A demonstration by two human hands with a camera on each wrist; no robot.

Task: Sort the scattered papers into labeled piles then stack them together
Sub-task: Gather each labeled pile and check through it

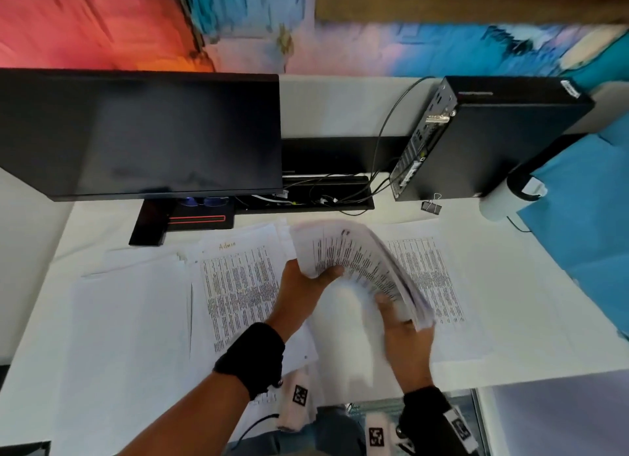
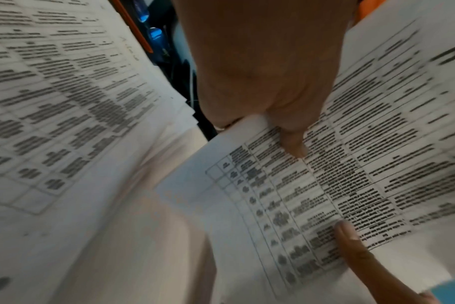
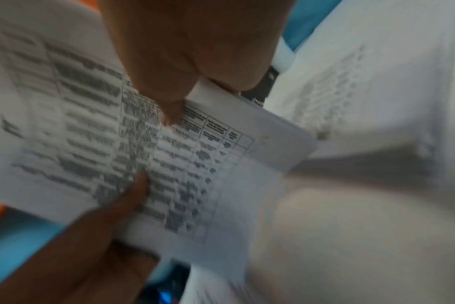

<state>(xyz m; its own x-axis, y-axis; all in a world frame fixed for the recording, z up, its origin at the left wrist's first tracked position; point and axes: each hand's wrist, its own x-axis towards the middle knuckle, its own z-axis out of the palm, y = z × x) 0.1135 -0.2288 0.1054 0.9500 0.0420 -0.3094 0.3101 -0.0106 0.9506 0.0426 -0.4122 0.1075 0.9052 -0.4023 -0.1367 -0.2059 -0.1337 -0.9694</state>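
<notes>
Held stack (image 1: 357, 268): a thick, bowed wad of printed sheets, lifted above the desk (image 1: 510, 346) between your hands.
Left hand (image 1: 303, 285): you pinch its left edge — thumb on top.
Right hand (image 1: 405, 333): you clamp its near right corner.
Piles: a labeled pile (image 1: 235, 285) lies left — another printed pile (image 1: 439, 278) right.

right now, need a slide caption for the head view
Both hands, left hand and right hand, lift a bowed stack of papers above sorted piles.

Print on held stack (image 1: 357, 261) too blurred to read; right hand (image 1: 406, 329) motion-smeared, fingers hidden under sheets.
</notes>
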